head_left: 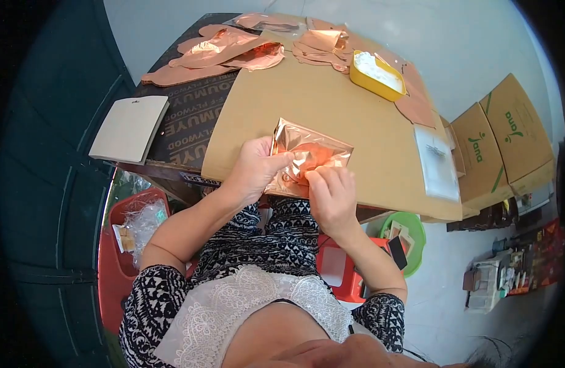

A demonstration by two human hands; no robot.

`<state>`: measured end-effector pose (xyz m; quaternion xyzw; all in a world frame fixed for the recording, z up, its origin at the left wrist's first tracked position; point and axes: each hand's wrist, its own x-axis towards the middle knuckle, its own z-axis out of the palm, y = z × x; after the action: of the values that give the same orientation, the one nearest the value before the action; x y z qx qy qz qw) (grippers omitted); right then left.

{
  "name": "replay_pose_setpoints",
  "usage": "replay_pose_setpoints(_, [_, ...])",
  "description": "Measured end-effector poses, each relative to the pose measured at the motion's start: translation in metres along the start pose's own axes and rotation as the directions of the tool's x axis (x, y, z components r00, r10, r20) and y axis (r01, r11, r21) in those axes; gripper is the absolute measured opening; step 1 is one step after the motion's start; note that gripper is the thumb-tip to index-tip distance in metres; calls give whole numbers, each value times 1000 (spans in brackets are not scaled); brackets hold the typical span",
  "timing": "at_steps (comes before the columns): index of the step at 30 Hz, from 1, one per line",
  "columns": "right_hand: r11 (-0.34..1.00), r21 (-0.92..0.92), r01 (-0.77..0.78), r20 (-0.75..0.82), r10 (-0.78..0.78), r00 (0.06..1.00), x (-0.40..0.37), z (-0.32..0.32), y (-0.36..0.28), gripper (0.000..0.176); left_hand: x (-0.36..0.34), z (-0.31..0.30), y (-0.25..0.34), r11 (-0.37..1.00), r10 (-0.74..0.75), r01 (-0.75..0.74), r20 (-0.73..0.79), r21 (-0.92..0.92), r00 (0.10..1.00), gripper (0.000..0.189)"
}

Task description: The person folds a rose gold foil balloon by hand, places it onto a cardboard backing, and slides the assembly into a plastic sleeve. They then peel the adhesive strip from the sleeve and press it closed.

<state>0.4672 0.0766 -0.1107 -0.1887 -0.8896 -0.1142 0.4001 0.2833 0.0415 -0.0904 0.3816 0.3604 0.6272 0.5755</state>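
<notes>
A folded rose-gold foil balloon, shiny and creased into a rough square, is held up over the front edge of the table. My left hand grips its left side, thumb across the front. With the fingers bent and pinched together, my right hand holds its lower right part. Whatever lies behind the foil is hidden. Flat rose-gold foil balloons lie piled at the back left of the table, and another stack is at the back middle.
Brown cardboard covers much of the table. On it are a yellow tub of white powder and clear plastic bags. A pale notebook-like block sits left. Cartons stand right; a red chair and green basin are below.
</notes>
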Motion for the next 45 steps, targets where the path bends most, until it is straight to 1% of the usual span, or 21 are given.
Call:
replay_pose_setpoints(1, [1000,3,27,0,-27,1000,0,1,0,33,1,-1,-1,1000,-6,5,-10,-22,1000,26])
replay_pose_setpoints(4, [1000,-5,-15,12,15,1000,5,-6,-15,36,3,-5,-3,998,-15,12,-44,-59,999,27])
replay_pose_setpoints(5, [998,4,-69,81,68,994,6,-12,-20,43,4,-7,-4,998,-19,15,-56,-67,998,27])
replay_pose_setpoints(8, [993,-120,-1,14,3,1000,-4,6,-15,40,7,-12,-11,995,-29,23,-52,-98,998,27])
replay_pose_setpoints(11, [987,-150,59,40,-54,998,-7,8,-9,35,8,-11,-13,993,-66,58,-70,-99,995,25])
replay_pose_setpoints(14, [986,-140,84,46,-79,996,-6,6,-6,31,2,-4,1,996,-89,89,-97,-14,991,22])
replay_pose_setpoints(17, [986,-117,115,30,-112,993,-6,5,-2,30,3,-7,-7,989,-118,107,-105,-100,987,19])
replay_pose_setpoints(20, [985,-105,136,43,-132,990,-6,3,1,29,6,-14,-13,980,-170,161,-71,-116,983,21])
replay_pose_setpoints(23, [982,-87,167,47,-163,985,-7,-1,0,29,7,-25,-7,965,-248,239,-77,-106,966,28])
replay_pose_setpoints(26, [978,-70,194,64,-190,980,-11,-4,-2,28,6,-20,18,947,-320,321,-138,-11,937,34])
replay_pose_setpoints(30, [976,-62,210,131,-201,971,-13,-11,-6,24,10,-33,14,920,-311,329,-112,214,944,27])
replay_pose_setpoints(33, [974,-53,221,139,-212,967,-14,-13,-8,23,14,-45,2,899,-301,327,-130,290,945,21])
replay_pose_setpoints(36, [973,-47,226,125,-219,968,-13,-13,-9,22,9,-35,9,924,-253,286,-155,255,955,18])
replay_pose_setpoints(38, [974,-48,222,115,-215,970,-10,-14,-9,21,12,-39,7,925,-235,261,-123,278,964,19])
replay_pose_setpoints(41, [978,-46,204,53,-202,978,-1,-19,-2,25,8,-40,22,915,-187,208,-93,346,978,23])
replay_pose_setpoints(42, [989,-25,149,25,-148,989,3,-24,0,25,4,-37,31,908,-170,189,-85,373,982,25])
replay_pose_setpoints(43, [996,-1,93,-2,-93,996,8,-30,3,25,-4,-36,42,899,-89,117,-86,422,992,26])
replay_pose_setpoints(44, [999,24,39,-28,-38,999,12,-36,7,25,-7,-44,47,861,49,7,-97,508,994,25])
replay_pose_setpoints(45, [989,99,-114,-39,118,992,15,-46,8,21,-10,-54,53,799,187,-95,-95,593,978,24])
